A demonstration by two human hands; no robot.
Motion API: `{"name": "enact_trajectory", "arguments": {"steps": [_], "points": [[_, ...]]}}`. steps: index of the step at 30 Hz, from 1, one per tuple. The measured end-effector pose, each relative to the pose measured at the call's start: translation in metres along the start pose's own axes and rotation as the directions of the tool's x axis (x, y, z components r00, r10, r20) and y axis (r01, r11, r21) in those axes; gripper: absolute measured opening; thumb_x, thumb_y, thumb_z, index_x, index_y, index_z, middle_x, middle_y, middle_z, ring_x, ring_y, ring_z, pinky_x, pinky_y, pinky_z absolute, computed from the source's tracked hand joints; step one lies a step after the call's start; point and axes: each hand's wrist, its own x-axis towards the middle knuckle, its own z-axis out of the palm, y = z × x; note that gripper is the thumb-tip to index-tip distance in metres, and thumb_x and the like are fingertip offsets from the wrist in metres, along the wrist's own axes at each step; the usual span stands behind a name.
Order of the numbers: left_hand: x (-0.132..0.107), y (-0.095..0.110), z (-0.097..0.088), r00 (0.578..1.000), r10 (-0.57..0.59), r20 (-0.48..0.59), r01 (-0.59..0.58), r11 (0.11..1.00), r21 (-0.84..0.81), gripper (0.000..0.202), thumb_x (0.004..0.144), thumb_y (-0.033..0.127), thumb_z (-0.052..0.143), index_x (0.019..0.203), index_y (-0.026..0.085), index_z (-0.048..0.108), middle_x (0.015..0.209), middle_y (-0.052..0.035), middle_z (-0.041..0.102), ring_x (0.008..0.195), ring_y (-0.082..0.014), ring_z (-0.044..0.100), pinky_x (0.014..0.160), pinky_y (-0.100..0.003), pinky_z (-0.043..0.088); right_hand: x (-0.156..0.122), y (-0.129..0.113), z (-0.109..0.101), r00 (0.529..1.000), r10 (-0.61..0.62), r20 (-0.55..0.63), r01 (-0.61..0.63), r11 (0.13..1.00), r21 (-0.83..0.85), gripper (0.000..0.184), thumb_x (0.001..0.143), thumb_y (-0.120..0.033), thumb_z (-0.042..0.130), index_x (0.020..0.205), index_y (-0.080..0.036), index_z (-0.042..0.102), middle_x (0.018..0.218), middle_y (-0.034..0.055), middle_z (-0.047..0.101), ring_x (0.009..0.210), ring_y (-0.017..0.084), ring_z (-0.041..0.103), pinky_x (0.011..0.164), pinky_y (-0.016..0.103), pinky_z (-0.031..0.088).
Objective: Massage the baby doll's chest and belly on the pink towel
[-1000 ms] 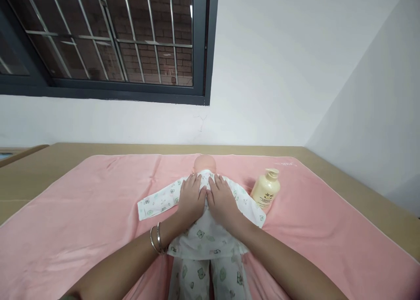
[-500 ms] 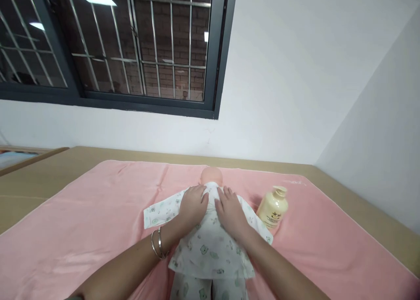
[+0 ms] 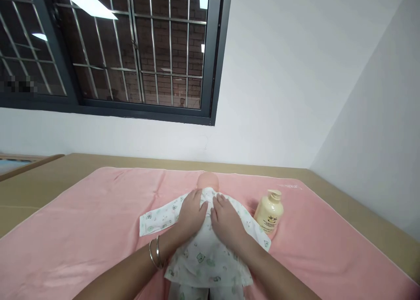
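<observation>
A baby doll (image 3: 208, 182) lies stretched out on a pink sheet (image 3: 108, 212), its bald head at the far end and no face showing. It wears a white long-sleeved top (image 3: 210, 265) with a small green print, and matching trousers (image 3: 226, 293). My left hand (image 3: 192, 212) rests flat on the left side of the doll's upper body, thumb pointing inward. Opposite it, my right hand (image 3: 228, 219) lies flat on the right side, fingers stretched toward the neck. Both palms press on the cloth and neither grasps anything. The doll's arms are hidden in the spread sleeves.
A cream pump bottle (image 3: 269, 210) stands on the sheet just right of the doll's right-hand sleeve. Around the sheet runs a tan table border (image 3: 157, 159), against a white wall (image 3: 269, 81). Above is a dark-framed window (image 3: 147, 112) with metal bars.
The camera view has tilted up a little, so everything sits slightly lower. My right hand has shifted slightly inward toward the doll's midline. Both hands stay on the top.
</observation>
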Motion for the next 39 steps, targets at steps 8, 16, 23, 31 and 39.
{"name": "enact_trajectory", "arguments": {"steps": [8, 16, 23, 31, 39], "points": [[-0.016, 0.004, 0.012, 0.998, 0.057, -0.008, -0.056, 0.994, 0.095, 0.045, 0.091, 0.026, 0.038, 0.132, 0.012, 0.051, 0.14, -0.0157, 0.052, 0.136, -0.0287, 0.042, 0.113, -0.049, 0.032, 0.013, 0.014, -0.002, 0.999, 0.031, 0.014, -0.031, 0.999, 0.041, 0.05, 0.1, -0.031, 0.029, 0.137, -0.004, 0.05, 0.144, 0.0187, 0.047, 0.136, 0.028, 0.041, 0.113, 0.043, 0.03], [-0.005, 0.01, -0.006, 0.998, 0.024, 0.065, -0.03, 0.996, 0.089, 0.04, 0.089, 0.024, 0.039, 0.124, 0.015, 0.057, 0.129, -0.0136, 0.061, 0.122, -0.0279, 0.054, 0.105, -0.047, 0.039, 0.006, 0.006, 0.0, 1.0, -0.014, 0.024, 0.016, 0.996, -0.09, 0.049, 0.099, -0.025, 0.031, 0.139, -0.003, 0.047, 0.143, 0.0199, 0.048, 0.135, 0.03, 0.042, 0.113, 0.045, 0.029], [0.001, 0.002, 0.0, 0.999, -0.016, 0.032, 0.012, 0.991, 0.13, 0.033, 0.091, 0.024, 0.037, 0.114, 0.016, 0.06, 0.116, -0.0124, 0.066, 0.111, -0.0257, 0.059, 0.099, -0.044, 0.044, -0.001, 0.002, -0.008, 0.997, -0.061, 0.043, 0.066, 0.988, -0.141, 0.046, 0.097, -0.024, 0.033, 0.128, 0.001, 0.056, 0.131, 0.0257, 0.057, 0.126, 0.033, 0.051, 0.109, 0.046, 0.034], [-0.008, 0.017, -0.01, 0.987, 0.123, 0.102, -0.143, 0.963, 0.229, 0.035, 0.091, 0.024, 0.039, 0.117, 0.014, 0.06, 0.127, -0.0142, 0.061, 0.121, -0.028, 0.053, 0.109, -0.048, 0.035, 0.02, 0.016, 0.004, 0.998, 0.045, -0.037, -0.044, 0.999, 0.021, 0.044, 0.097, -0.026, 0.034, 0.13, -0.007, 0.056, 0.139, 0.0184, 0.053, 0.131, 0.027, 0.046, 0.113, 0.044, 0.03], [-0.01, 0.007, 0.009, 0.998, -0.055, -0.023, 0.057, 0.996, 0.076, 0.043, 0.092, 0.029, 0.04, 0.132, 0.018, 0.049, 0.134, -0.0137, 0.056, 0.13, -0.0287, 0.046, 0.111, -0.053, 0.031, 0.006, 0.004, 0.023, 0.995, -0.01, -0.102, 0.018, 0.997, 0.08, 0.053, 0.094, -0.023, 0.03, 0.143, -0.008, 0.041, 0.149, 0.0156, 0.042, 0.142, 0.028, 0.031, 0.116, 0.052, 0.024]]}}
